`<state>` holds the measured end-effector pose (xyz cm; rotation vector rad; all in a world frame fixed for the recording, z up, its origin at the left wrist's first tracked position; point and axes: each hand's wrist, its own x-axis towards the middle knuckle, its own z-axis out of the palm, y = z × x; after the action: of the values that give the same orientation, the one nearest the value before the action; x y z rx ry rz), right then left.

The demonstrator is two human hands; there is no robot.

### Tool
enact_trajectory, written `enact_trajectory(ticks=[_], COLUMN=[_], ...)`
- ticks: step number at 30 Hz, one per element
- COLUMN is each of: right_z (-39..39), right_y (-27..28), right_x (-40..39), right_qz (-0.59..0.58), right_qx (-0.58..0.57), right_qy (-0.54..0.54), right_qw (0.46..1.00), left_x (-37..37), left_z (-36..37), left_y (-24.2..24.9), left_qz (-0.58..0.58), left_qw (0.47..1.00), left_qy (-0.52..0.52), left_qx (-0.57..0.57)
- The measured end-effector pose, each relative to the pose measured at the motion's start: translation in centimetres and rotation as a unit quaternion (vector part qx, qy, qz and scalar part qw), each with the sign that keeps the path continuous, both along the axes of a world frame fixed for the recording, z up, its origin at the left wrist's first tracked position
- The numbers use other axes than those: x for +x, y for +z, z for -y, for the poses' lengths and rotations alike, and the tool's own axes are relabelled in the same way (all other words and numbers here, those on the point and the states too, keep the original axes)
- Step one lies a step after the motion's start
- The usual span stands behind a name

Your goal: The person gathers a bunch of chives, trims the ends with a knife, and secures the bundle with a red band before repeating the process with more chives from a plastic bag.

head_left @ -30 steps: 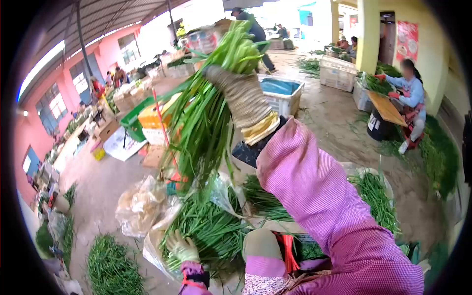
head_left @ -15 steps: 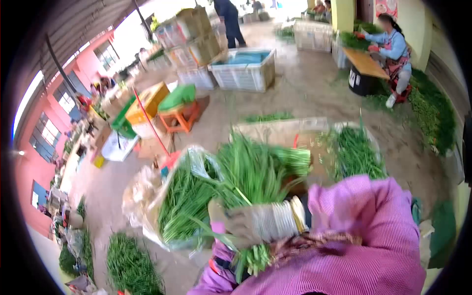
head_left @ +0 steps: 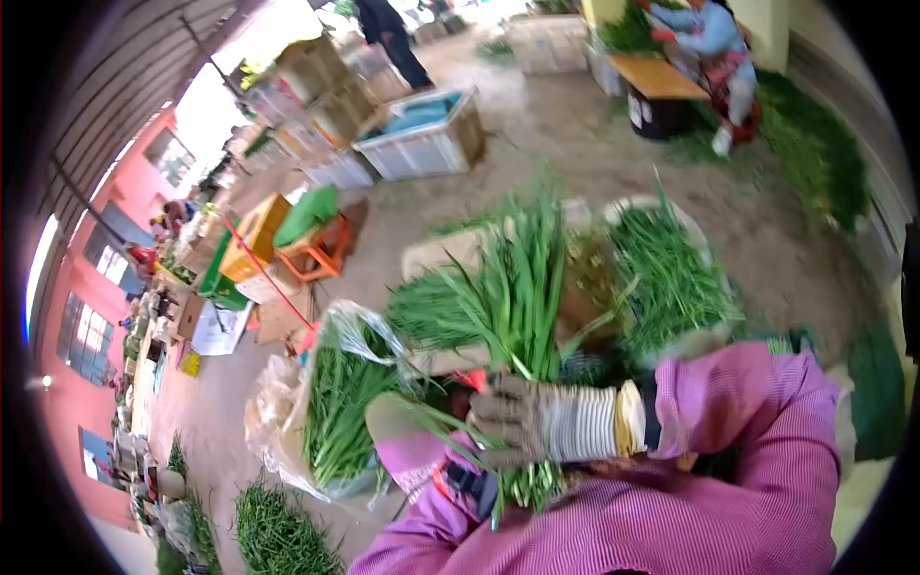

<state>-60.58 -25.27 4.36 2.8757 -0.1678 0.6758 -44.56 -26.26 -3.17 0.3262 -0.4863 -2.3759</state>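
My right hand [head_left: 522, 419], in a grey-brown glove with a striped cuff, is closed over a bunch of long-leaved greens like garlic chives [head_left: 525, 287]. Flat leaves fan upward above the glove, and pale stem ends [head_left: 532, 486] stick out below it. My left arm reaches in from the lower left, with a dark band [head_left: 471, 484] at the wrist. That hand's fingers are hidden behind the right glove and the stems. Beyond my hands, more greens [head_left: 431, 309] lie on a board. To the left, a clear plastic bag [head_left: 287, 422] holds long greens.
At right, a pale-rimmed container [head_left: 685, 225] holds more greens; another heap [head_left: 278, 532] lies on the floor at lower left. An orange stool [head_left: 321, 251], stacked boxes [head_left: 311, 101] and a white crate [head_left: 422, 158] stand farther off. A person [head_left: 709, 43] sits by a wooden board [head_left: 661, 77].
My view has shifted, moving the background left and up. My right hand is farther right in view. Leaves that lay leftward now fan upward above the glove.
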Motion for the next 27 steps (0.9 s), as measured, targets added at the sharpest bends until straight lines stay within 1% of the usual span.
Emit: enact_trajectory(ticks=[1,2,3,5,6,8,9,10,11,12,13,14,15,16,17,18,19,20,21,22,23,25,26,27], right_z=[-0.2,-0.8,-1.3,-2.7,-3.3,-4.2,-4.1,-4.5,-4.8,-3.8,-2.3,-0.9,0.8,2.4,4.0,5.7,7.3,8.4,9.3,10.2,11.2,13.0,13.5,14.2], right_y=[0.3,1.2,1.7,2.3,3.1,4.3,4.3,3.7,3.1,1.3,-1.2,-3.0,-4.5,-5.6,-6.4,-7.1,-7.0,-6.1,-4.8,-3.6,-2.9,-1.9,0.3,-0.5], right_x=[-0.7,-1.6,-2.4,-3.7,-4.5,-6.6,-7.8,-9.4,-10.9,-11.7,-12.2,-12.5,-12.7,-12.9,-12.5,-11.7,-11.0,-10.7,-10.5,-10.5,-10.6,-11.1,-11.4,-11.8], right_qz=[-0.001,-0.038,-0.03,0.007,0.005,-0.033,-0.021,0.08,0.179,0.273,0.358,0.361,0.358,0.352,0.355,0.396,0.433,0.433,0.439,0.443,0.443,0.487,0.462,0.461], right_qx=[-0.009,0.032,0.101,0.086,0.091,0.205,0.288,0.34,0.382,0.52,0.635,0.634,0.705,0.769,0.768,0.719,0.664,0.664,0.623,0.579,0.579,0.546,0.586,0.589], right_qy=[-0.031,-0.056,-0.06,-0.108,-0.108,-0.099,-0.123,-0.217,-0.308,-0.339,-0.356,-0.36,-0.294,-0.224,-0.227,-0.203,-0.177,-0.178,-0.163,-0.149,-0.15,-0.182,-0.283,-0.285], right_qw=[0.999,0.997,0.993,0.99,0.99,0.973,0.949,0.911,0.853,0.735,0.585,0.582,0.536,0.485,0.482,0.534,0.584,0.582,0.626,0.668,0.667,0.656,0.602,0.6], left_x=[-0.5,-1.0,-1.4,-2.2,-2.4,-3.0,-3.2,-3.6,-3.5,-3.2,-2.9,-2.8,-3.3,-3.5,-3.7,-3.8,-5.0,-6.0,-6.8,-6.4,-8.4,-9.5,-10.0,-10.1], left_z=[0.5,0.8,1.0,0.9,0.9,1.2,1.7,1.3,1.7,2.3,2.6,2.9,4.3,5.9,7.3,8.5,8.6,9.1,9.8,12.0,11.1,13.1,13.9,15.3], left_y=[-0.1,-0.1,-0.5,-1.1,-1.4,-1.9,-2.2,-0.7,-1.1,-1.6,-1.9,-1.9,-1.6,-3.6,-5.7,-5.5,-2.3,-1.4,-1.0,-3.0,3.4,6.7,7.6,7.8], left_qz=[-0.01,-0.025,-0.039,-0.077,-0.095,-0.122,-0.134,-0.047,-0.049,-0.029,-0.007,0.003,0.034,0.103,0.17,0.351,0.421,0.383,0.344,0.4,0.389,0.332,0.427,0.394], left_qw=[1.0,1.0,0.999,0.996,0.994,0.991,0.989,0.996,0.996,0.996,0.994,0.996,0.993,0.986,0.965,0.888,0.819,0.862,0.898,0.848,0.853,0.88,0.828,0.841], left_qy=[-0.009,-0.015,-0.02,-0.022,-0.022,-0.022,-0.027,0.046,0.045,0.003,-0.039,-0.064,-0.114,-0.108,-0.1,-0.125,-0.123,-0.088,-0.054,-0.005,-0.026,-0.064,-0.033,-0.08], left_qx=[0.002,0.008,0.016,0.035,0.043,0.05,0.05,0.065,0.067,0.082,0.098,0.064,0.018,-0.078,-0.172,-0.271,-0.37,-0.321,-0.27,-0.348,-0.346,-0.334,-0.362,-0.363])
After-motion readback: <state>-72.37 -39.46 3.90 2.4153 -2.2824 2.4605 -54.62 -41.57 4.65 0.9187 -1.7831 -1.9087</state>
